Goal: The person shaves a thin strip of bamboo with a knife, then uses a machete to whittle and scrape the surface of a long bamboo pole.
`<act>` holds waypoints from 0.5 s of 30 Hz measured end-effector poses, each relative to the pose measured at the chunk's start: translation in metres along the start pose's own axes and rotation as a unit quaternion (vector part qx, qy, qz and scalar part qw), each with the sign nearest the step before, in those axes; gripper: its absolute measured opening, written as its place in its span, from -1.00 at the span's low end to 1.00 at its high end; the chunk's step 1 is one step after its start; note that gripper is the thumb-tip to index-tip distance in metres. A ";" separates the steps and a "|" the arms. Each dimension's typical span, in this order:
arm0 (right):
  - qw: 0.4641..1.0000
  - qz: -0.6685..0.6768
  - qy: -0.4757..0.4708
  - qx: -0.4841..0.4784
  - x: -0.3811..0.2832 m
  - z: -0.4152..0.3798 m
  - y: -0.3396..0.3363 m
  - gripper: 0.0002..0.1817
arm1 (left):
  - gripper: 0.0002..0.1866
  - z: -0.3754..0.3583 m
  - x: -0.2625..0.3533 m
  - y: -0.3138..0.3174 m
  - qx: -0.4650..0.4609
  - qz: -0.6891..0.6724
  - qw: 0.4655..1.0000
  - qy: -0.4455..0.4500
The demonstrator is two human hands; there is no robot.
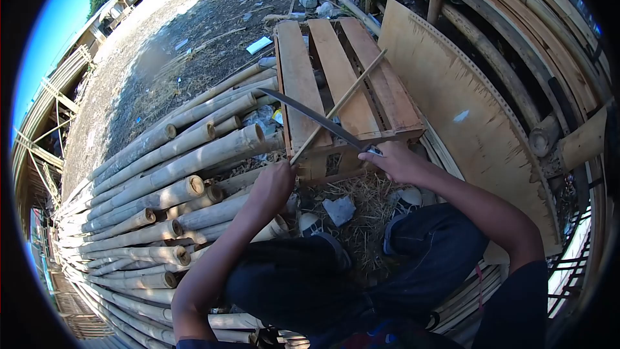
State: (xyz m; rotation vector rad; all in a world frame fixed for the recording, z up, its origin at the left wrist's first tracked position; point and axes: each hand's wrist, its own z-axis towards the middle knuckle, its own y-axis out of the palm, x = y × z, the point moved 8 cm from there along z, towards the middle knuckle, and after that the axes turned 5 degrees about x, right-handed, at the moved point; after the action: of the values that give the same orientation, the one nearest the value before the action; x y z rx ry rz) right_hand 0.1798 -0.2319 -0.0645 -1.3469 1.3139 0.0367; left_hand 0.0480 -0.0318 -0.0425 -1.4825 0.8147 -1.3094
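Note:
My left hand is closed around the near end of a thin bamboo stick, which slants up and away to the right. In my right hand is the handle of a long knife, its dark blade pointing up and left. Blade and stick cross in this view, a little beyond my hands. Both lie over a slatted wooden crate standing in front of my knees.
Many cut bamboo poles are stacked on the left, ends facing me. To the right leans a curved plywood sheet, with a bamboo rack behind it. A pale stone lies between my shoes. Litter dots the ground beyond.

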 end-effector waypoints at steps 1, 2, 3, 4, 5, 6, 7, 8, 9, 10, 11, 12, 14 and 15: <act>1.000 0.000 0.002 0.000 0.001 -0.001 0.007 -0.29 | -0.66 -0.001 0.001 0.000 -0.001 -0.001 1.000 0.000; 0.998 -0.018 -0.062 -0.002 -0.008 -0.003 0.014 -0.34 | -0.66 -0.003 0.000 0.000 -0.004 -0.003 1.000 -0.008; 0.991 -0.036 -0.127 -0.005 -0.018 -0.005 0.019 -0.38 | -0.66 -0.005 -0.002 0.000 -0.007 -0.004 1.000 -0.018; 0.998 0.008 -0.055 -0.039 -0.011 -0.004 0.018 -0.29 | -0.66 -0.009 -0.004 0.001 -0.008 -0.004 1.000 -0.023; 0.997 0.009 -0.057 -0.042 -0.009 0.001 0.013 -0.29 | -0.68 -0.011 -0.005 0.001 -0.020 0.004 0.999 -0.027; 0.999 0.049 0.007 -0.010 0.006 0.009 -0.002 -0.31 | -0.68 -0.013 -0.007 0.000 -0.029 0.013 0.999 -0.031; 0.993 0.086 0.071 0.024 0.023 0.016 -0.016 -0.32 | -0.68 -0.014 -0.008 0.000 -0.024 0.013 0.999 -0.033; 0.985 0.134 0.104 0.035 0.037 0.026 -0.020 -0.35 | -0.68 -0.012 -0.005 -0.003 0.007 0.001 1.000 -0.009; 0.985 0.133 0.104 0.040 0.034 0.025 -0.021 -0.35 | -0.66 -0.008 -0.001 -0.005 0.036 -0.011 0.999 0.018; 0.985 0.131 0.099 0.045 0.031 0.025 -0.020 -0.34 | -0.66 -0.005 -0.001 -0.002 0.036 -0.015 0.999 0.021; 0.986 0.130 0.097 0.047 0.029 0.022 -0.016 -0.33 | -0.66 -0.004 -0.004 0.002 0.033 -0.006 0.999 0.013; 0.991 0.097 0.092 0.017 0.019 0.014 -0.014 -0.32 | -0.66 -0.004 -0.006 0.005 0.028 0.005 1.000 0.006; 0.999 0.022 0.042 -0.007 -0.002 0.003 -0.008 -0.32 | -0.66 -0.004 -0.003 0.004 0.023 0.002 1.000 0.005; 0.998 -0.056 -0.017 -0.034 -0.011 0.000 0.000 -0.32 | -0.67 -0.007 -0.004 0.002 0.025 0.002 1.000 -0.001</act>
State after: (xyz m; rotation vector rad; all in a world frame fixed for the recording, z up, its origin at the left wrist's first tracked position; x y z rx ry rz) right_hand 0.1758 -0.2251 -0.0568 -1.4688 1.2175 0.0272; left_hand 0.0410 -0.0304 -0.0458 -1.4422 0.7789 -1.3163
